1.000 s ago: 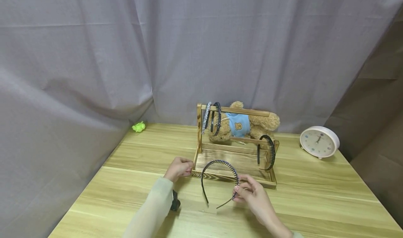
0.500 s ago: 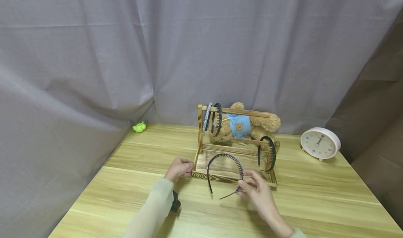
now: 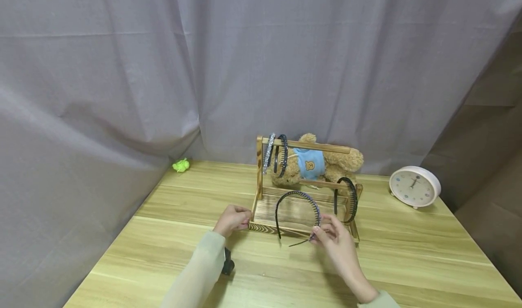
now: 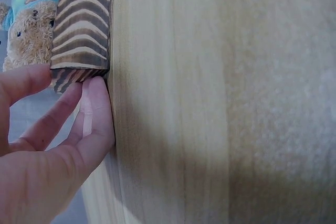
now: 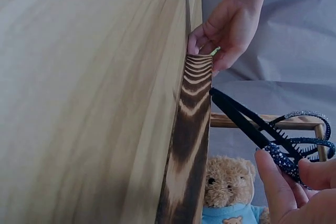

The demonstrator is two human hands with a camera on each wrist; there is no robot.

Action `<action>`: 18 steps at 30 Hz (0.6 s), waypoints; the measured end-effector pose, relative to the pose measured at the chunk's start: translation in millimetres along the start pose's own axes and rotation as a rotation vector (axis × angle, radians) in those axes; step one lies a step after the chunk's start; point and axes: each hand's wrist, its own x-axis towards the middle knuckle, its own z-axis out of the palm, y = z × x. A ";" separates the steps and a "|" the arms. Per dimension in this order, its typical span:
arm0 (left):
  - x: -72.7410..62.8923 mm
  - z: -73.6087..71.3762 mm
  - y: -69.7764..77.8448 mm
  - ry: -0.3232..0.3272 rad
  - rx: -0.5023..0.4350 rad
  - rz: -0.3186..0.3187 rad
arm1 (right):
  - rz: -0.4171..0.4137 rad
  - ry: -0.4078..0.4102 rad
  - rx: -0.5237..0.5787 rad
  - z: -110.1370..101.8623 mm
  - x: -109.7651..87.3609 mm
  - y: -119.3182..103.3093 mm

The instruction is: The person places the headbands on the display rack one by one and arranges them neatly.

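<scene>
My right hand point(image 3: 337, 249) pinches a dark, toothed headband point(image 3: 299, 193) by its right arm, thumb against fingers. The band's arch points up, and it overlaps the front of a wooden headband rack point(image 3: 263, 228) in the head view. In the right wrist view, the pinched part of this headband point(image 5: 283, 162) glitters with small stones. My left hand point(image 3: 233, 220) holds the rack's front left corner; its thumb and fingers meet the striped wood end point(image 4: 81, 35). On the rack's upper bar hang a silver glitter headband point(image 3: 268, 155) and dark headbands point(image 3: 283, 156). Another black headband point(image 3: 352, 199) hangs on the lower bar.
Behind the rack lies a teddy bear point(image 3: 310, 167) in a blue shirt. A white clock point(image 3: 414, 186) stands at the right. Something small and bright green point(image 3: 181, 165) sits at the back left. A grey curtain point(image 3: 261, 72) closes off the back of the table.
My right hand has moved the headband away from me and a little to the right, toward the rack. The left hand has stayed at the rack's corner.
</scene>
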 end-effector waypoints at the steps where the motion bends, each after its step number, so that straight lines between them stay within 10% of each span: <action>1: -0.2 0.1 0.0 0.000 -0.002 -0.002 | -0.010 0.008 -0.009 0.1 0.5 -0.4; 18: 2.7 1.0 -4.1 0.003 -0.018 -0.001 | -0.080 0.047 -0.028 6.3 9.7 -3.0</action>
